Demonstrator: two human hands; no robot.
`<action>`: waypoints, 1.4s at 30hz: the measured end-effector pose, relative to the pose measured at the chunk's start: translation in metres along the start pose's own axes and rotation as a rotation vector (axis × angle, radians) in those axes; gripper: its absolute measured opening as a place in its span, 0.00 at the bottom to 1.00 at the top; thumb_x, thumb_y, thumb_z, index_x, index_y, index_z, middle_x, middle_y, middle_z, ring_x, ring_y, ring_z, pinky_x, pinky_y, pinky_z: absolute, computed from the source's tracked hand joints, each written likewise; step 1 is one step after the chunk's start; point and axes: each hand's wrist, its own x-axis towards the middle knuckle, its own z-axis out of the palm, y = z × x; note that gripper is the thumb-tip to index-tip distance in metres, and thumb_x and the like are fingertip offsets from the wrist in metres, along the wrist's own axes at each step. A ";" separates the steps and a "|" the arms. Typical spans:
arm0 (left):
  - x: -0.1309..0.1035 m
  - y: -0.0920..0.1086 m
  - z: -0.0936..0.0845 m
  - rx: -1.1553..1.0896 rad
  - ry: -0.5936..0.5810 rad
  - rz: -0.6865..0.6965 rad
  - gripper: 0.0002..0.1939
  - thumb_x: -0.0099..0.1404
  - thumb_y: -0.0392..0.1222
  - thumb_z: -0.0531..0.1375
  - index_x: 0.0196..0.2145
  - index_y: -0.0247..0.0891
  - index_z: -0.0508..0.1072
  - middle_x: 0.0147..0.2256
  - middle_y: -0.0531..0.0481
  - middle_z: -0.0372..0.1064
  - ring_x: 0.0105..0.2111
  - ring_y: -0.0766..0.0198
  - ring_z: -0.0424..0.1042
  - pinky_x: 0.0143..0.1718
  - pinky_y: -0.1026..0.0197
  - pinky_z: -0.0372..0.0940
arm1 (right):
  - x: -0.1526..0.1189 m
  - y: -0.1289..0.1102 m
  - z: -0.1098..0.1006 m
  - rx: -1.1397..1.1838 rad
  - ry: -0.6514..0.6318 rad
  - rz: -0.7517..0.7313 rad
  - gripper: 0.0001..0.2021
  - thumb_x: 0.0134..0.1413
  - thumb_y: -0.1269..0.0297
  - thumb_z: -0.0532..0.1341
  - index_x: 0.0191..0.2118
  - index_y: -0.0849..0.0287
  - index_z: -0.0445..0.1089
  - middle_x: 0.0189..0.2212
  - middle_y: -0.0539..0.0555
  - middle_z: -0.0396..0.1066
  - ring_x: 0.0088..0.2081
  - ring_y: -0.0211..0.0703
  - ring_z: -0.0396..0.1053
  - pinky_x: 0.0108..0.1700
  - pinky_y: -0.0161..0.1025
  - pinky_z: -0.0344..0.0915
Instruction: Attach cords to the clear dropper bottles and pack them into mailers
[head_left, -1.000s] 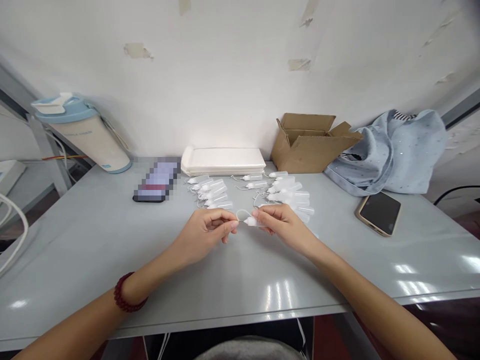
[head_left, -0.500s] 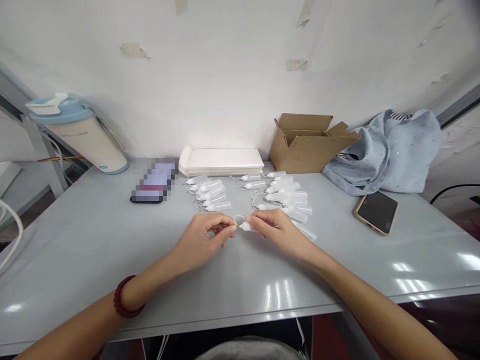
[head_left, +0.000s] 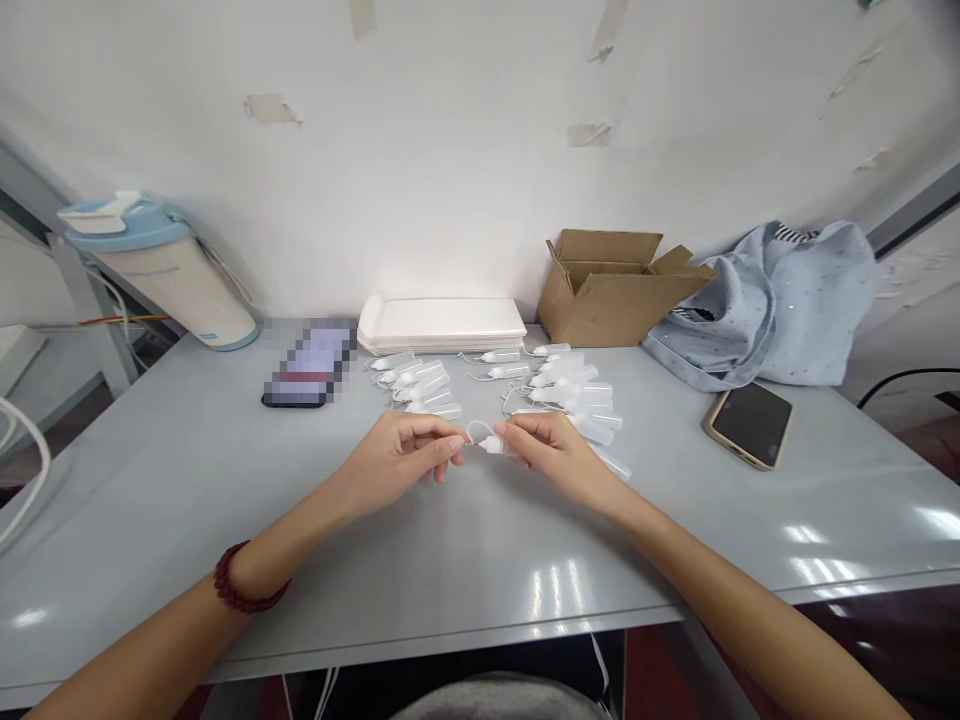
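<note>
Above the table's middle, my right hand (head_left: 544, 445) grips a small white dropper bottle (head_left: 490, 446) with its thin tip pointing left. A thin white strap (head_left: 480, 426) loops from the bottle toward my left hand (head_left: 409, 452). My left thumb and forefinger pinch the strap's end close to the tip; the small piece in the pinch is mostly hidden. Behind my right hand lies a pile of similar bottles (head_left: 574, 385) with clear bodies and loose straps. Several more bottles (head_left: 420, 380) lie in a group behind my left hand.
White flat packs (head_left: 446, 318) are stacked by the wall, beside an open cardboard box (head_left: 604, 300). A tumbler (head_left: 165, 270) and a blurred phone (head_left: 309, 365) are on the left. On the right are a blue cloth bag (head_left: 787, 300) and another phone (head_left: 750, 425).
My left hand has shifted slightly left and up, its fingertips drawing back a little from the bottle's tip. My right hand holds the bottle in nearly the same place.
</note>
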 end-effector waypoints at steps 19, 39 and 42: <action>-0.004 0.005 0.013 0.052 -0.020 0.022 0.11 0.61 0.41 0.56 0.24 0.36 0.70 0.22 0.55 0.66 0.23 0.68 0.67 0.27 0.67 0.62 | -0.004 0.007 0.014 -0.055 -0.003 0.028 0.21 0.60 0.55 0.50 0.18 0.58 0.48 0.17 0.44 0.44 0.21 0.32 0.44 0.23 0.34 0.43; -0.003 0.005 0.009 0.054 -0.007 -0.029 0.12 0.62 0.46 0.56 0.27 0.37 0.71 0.24 0.53 0.68 0.23 0.67 0.68 0.28 0.65 0.63 | 0.000 0.005 0.011 -0.006 0.024 0.049 0.22 0.60 0.54 0.51 0.18 0.58 0.49 0.17 0.44 0.45 0.21 0.33 0.46 0.24 0.35 0.45; -0.003 0.004 0.013 0.061 0.003 -0.023 0.12 0.62 0.45 0.55 0.25 0.37 0.69 0.23 0.53 0.67 0.23 0.67 0.68 0.27 0.64 0.64 | -0.001 0.006 0.012 -0.021 0.018 0.044 0.22 0.59 0.54 0.51 0.18 0.57 0.49 0.17 0.45 0.45 0.21 0.33 0.46 0.24 0.35 0.45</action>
